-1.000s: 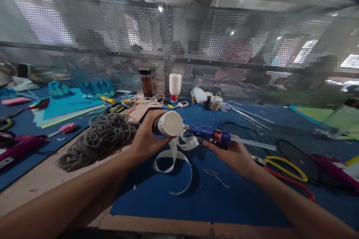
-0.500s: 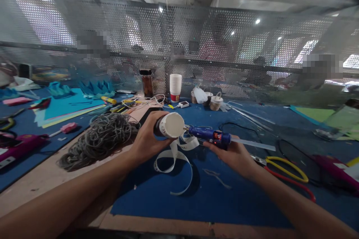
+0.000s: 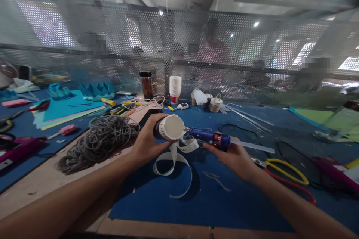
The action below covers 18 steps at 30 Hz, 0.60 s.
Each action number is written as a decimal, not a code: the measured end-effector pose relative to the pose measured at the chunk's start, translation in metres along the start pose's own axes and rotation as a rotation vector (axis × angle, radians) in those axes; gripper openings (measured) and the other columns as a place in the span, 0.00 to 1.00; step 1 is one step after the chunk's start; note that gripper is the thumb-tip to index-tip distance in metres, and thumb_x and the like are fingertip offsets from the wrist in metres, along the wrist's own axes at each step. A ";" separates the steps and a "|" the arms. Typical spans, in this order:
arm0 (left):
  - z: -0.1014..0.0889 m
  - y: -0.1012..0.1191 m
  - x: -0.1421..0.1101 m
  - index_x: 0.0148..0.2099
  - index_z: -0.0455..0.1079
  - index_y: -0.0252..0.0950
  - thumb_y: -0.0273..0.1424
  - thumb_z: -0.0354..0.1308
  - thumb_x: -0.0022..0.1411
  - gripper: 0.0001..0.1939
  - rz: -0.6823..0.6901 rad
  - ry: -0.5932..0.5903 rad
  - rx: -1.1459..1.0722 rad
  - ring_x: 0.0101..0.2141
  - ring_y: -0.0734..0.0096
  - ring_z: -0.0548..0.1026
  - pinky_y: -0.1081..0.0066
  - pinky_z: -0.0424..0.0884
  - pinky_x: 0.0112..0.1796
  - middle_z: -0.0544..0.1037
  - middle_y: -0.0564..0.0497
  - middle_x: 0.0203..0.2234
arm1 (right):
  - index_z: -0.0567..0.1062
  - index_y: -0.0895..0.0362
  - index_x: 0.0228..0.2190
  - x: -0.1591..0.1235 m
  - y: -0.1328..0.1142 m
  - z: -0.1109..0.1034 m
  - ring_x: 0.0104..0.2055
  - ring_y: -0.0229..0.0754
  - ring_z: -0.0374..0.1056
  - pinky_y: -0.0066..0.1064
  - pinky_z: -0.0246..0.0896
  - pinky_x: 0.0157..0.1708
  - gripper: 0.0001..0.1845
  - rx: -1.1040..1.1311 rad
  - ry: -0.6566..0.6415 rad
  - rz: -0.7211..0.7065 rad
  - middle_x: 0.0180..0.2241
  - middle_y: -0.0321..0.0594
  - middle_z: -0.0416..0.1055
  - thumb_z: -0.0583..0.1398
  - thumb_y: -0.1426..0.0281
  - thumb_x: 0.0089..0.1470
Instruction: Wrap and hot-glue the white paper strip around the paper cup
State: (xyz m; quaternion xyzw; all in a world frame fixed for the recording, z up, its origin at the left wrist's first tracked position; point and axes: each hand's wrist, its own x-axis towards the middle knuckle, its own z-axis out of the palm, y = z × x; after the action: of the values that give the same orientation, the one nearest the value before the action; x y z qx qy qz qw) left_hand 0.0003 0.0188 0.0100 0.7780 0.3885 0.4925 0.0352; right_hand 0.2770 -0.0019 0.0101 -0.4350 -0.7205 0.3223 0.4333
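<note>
My left hand [image 3: 147, 140] is wrapped round a white paper cup [image 3: 171, 127] held on its side, its bottom turned toward me. My right hand [image 3: 234, 155] grips a blue hot glue gun [image 3: 209, 136] with a clear glue stick [image 3: 252, 146] poking out of its back. The gun's nozzle touches the cup's right edge. A long white paper strip [image 3: 175, 164] hangs from the cup and curls down onto the blue mat [image 3: 213, 198].
A pile of grey cord [image 3: 97, 140] lies left of my left hand. Yellow and red scissors [image 3: 286, 173] rest by my right wrist. A stack of paper cups [image 3: 175, 87], a brown jar [image 3: 146, 84] and coloured paper sheets [image 3: 67, 108] stand further back before a perforated metal screen [image 3: 179, 44].
Both hands stay almost in place, with the gun's nozzle kept against the cup's edge. The view has shifted slightly and the paper strip hangs a little lower.
</note>
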 end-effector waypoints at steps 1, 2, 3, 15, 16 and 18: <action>0.000 0.000 0.000 0.59 0.59 0.40 0.33 0.68 0.55 0.33 -0.002 0.001 -0.002 0.54 0.55 0.70 0.58 0.69 0.53 0.70 0.43 0.53 | 0.75 0.55 0.29 0.000 0.000 0.000 0.22 0.37 0.59 0.30 0.55 0.21 0.11 -0.004 0.000 0.006 0.19 0.32 0.63 0.66 0.61 0.52; 0.000 0.000 0.000 0.60 0.59 0.40 0.33 0.68 0.55 0.33 -0.003 0.001 -0.005 0.54 0.54 0.70 0.58 0.69 0.53 0.70 0.43 0.53 | 0.75 0.55 0.30 0.000 0.000 0.000 0.22 0.37 0.59 0.29 0.55 0.21 0.11 -0.010 -0.004 0.015 0.18 0.31 0.63 0.66 0.61 0.52; 0.000 0.000 0.000 0.60 0.59 0.40 0.33 0.68 0.55 0.33 -0.003 0.001 -0.008 0.54 0.54 0.70 0.58 0.69 0.53 0.70 0.43 0.53 | 0.75 0.55 0.31 -0.001 0.000 0.000 0.22 0.37 0.59 0.29 0.55 0.21 0.11 -0.012 -0.009 0.022 0.18 0.31 0.62 0.66 0.60 0.53; 0.000 0.000 0.000 0.60 0.59 0.40 0.33 0.68 0.55 0.33 -0.019 -0.024 -0.041 0.54 0.57 0.70 0.61 0.69 0.53 0.69 0.43 0.53 | 0.76 0.57 0.33 0.000 0.000 0.000 0.21 0.36 0.59 0.29 0.54 0.19 0.13 -0.042 -0.006 0.037 0.18 0.32 0.63 0.64 0.59 0.54; 0.000 0.000 0.000 0.60 0.59 0.40 0.33 0.68 0.55 0.33 -0.024 -0.020 -0.041 0.54 0.57 0.70 0.61 0.69 0.53 0.69 0.43 0.54 | 0.76 0.57 0.32 0.000 -0.001 0.000 0.21 0.36 0.59 0.29 0.54 0.19 0.13 -0.042 -0.006 0.034 0.18 0.32 0.64 0.64 0.59 0.54; 0.001 0.000 0.000 0.60 0.59 0.40 0.32 0.68 0.55 0.33 -0.028 -0.013 -0.037 0.54 0.56 0.70 0.61 0.69 0.53 0.69 0.44 0.54 | 0.76 0.57 0.32 0.000 -0.001 0.000 0.21 0.36 0.59 0.28 0.54 0.19 0.12 -0.042 -0.005 0.022 0.19 0.33 0.64 0.65 0.60 0.53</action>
State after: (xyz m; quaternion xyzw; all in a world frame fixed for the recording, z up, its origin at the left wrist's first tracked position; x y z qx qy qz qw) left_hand 0.0008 0.0194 0.0099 0.7749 0.3899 0.4941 0.0586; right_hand 0.2764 -0.0022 0.0104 -0.4511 -0.7233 0.3131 0.4187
